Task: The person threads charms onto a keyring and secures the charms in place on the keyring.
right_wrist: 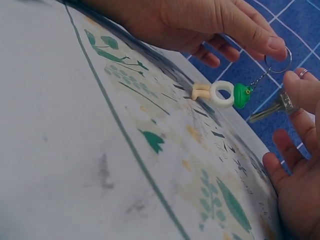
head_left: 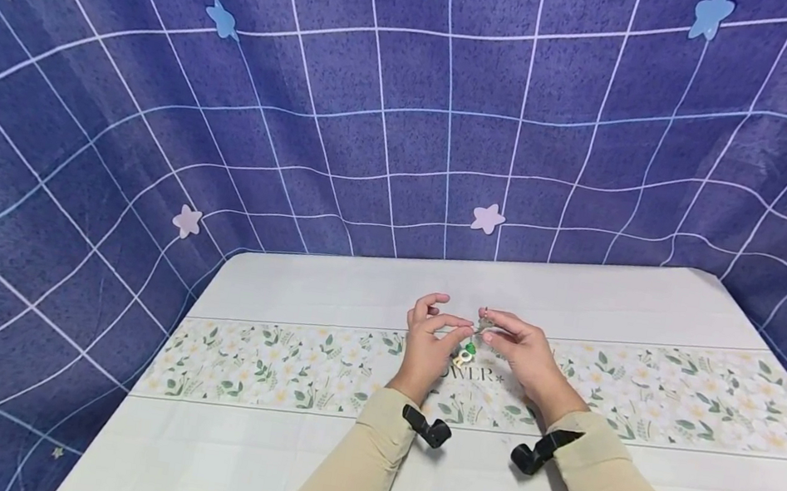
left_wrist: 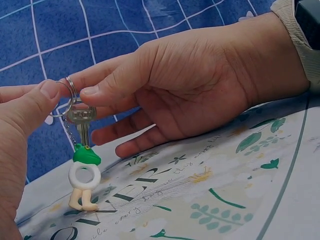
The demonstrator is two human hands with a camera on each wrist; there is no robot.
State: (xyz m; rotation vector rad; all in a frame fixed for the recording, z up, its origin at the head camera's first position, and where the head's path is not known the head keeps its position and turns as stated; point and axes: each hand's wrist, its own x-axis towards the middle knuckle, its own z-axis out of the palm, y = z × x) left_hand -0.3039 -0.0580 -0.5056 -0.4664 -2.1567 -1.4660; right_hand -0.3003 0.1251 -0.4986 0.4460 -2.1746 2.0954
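Observation:
Between my two hands hangs a keychain with a frog-headed charm (left_wrist: 85, 172): green head, white ring-shaped body and pale legs. A short chain (right_wrist: 260, 79) joins the charm to a large metal ring (right_wrist: 278, 70). My left hand (head_left: 426, 355) pinches that ring between thumb and index finger. My right hand (head_left: 534, 364) holds a metal key (left_wrist: 82, 117) near its head, thumb against forefinger. A smaller ring (left_wrist: 73, 89) at the key meets the large one; whether they are linked cannot be told. The other fingers of both hands are loosely bent.
Beneath the hands is a white table cover (head_left: 242, 459) with a flower-printed band (head_left: 256, 365) and lettering. A blue gridded curtain (head_left: 376, 151) with stars stands behind and at the sides. Black camera mounts (head_left: 426, 428) sit on both wrists.

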